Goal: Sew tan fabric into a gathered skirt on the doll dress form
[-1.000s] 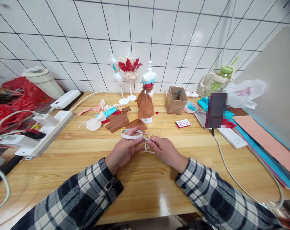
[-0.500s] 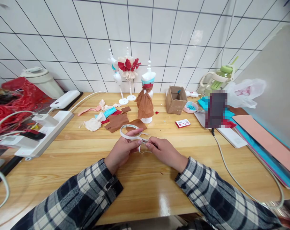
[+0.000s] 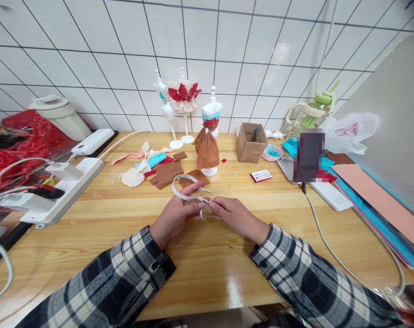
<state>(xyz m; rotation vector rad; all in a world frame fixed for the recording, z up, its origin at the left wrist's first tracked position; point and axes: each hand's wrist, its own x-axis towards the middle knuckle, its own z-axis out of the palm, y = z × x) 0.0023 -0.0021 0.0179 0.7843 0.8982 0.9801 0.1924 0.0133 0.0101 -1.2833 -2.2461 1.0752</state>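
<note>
My left hand (image 3: 174, 214) grips a thin white roll of tape (image 3: 175, 190) with print on its inner side. The index finger reaches past the ring. A narrow strip runs from the roll to my right hand (image 3: 239, 216), whose thumb and finger pinch it close to the left fingertips. A loose white curl (image 3: 202, 215) hangs below the fingers. Just beyond the roll lie pieces of brown crepe paper (image 3: 166, 175). Farther back stands a small white dress form (image 3: 212, 108) wearing a blue and red top and a brown paper skirt (image 3: 207, 148).
Two more dress forms (image 3: 185, 119) stand by the tiled wall. Right of them are a small cardboard box (image 3: 252, 145), a pink dish (image 3: 272, 153) and a red-white packet (image 3: 261, 176). Paper scraps (image 3: 133, 177) lie left. A power strip (image 3: 61, 196) and a cable (image 3: 321, 232) flank the work area.
My fingers have shifted slightly at the strip, and the roll has tilted a little in my left hand. Everything else on the table stays where it was.
</note>
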